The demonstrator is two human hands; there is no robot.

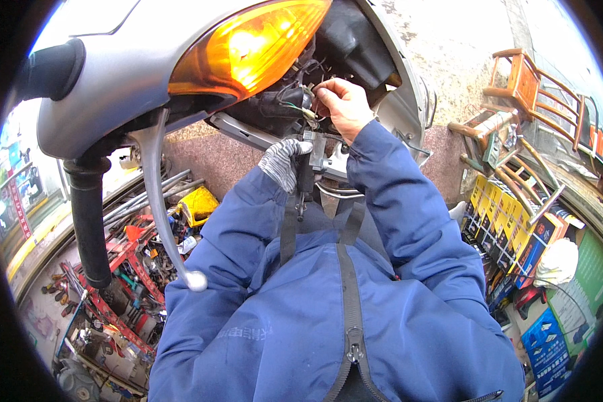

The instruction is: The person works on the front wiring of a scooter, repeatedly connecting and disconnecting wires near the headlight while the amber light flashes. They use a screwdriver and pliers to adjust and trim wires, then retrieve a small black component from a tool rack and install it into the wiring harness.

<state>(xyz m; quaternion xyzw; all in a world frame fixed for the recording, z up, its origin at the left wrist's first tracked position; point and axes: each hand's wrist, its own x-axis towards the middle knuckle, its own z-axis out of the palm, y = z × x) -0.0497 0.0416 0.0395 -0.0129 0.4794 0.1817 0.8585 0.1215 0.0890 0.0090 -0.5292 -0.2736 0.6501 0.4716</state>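
Observation:
A silver scooter front (124,84) fills the upper left, with a large orange turn signal lens (251,43). Below and right of the lens the housing is opened up, and thin wires (307,114) come out of it. My right hand (344,107), bare, has thumb and fingers closed on the wires. Just below on the left, my left hand (281,163) wears a grey striped glove. Its fingers are closed around a dark, elongated device (306,171) with a grey block on its side; the exact kind is unclear. The wire ends between my right fingertips are hidden.
A brake lever (155,194) and black handlebar grip (87,221) hang left of my arm. Tools and parts lie in a red rack (107,295) at lower left. To the right are wooden chairs (519,80), yellow boxes (496,211) and a white cloth (556,261).

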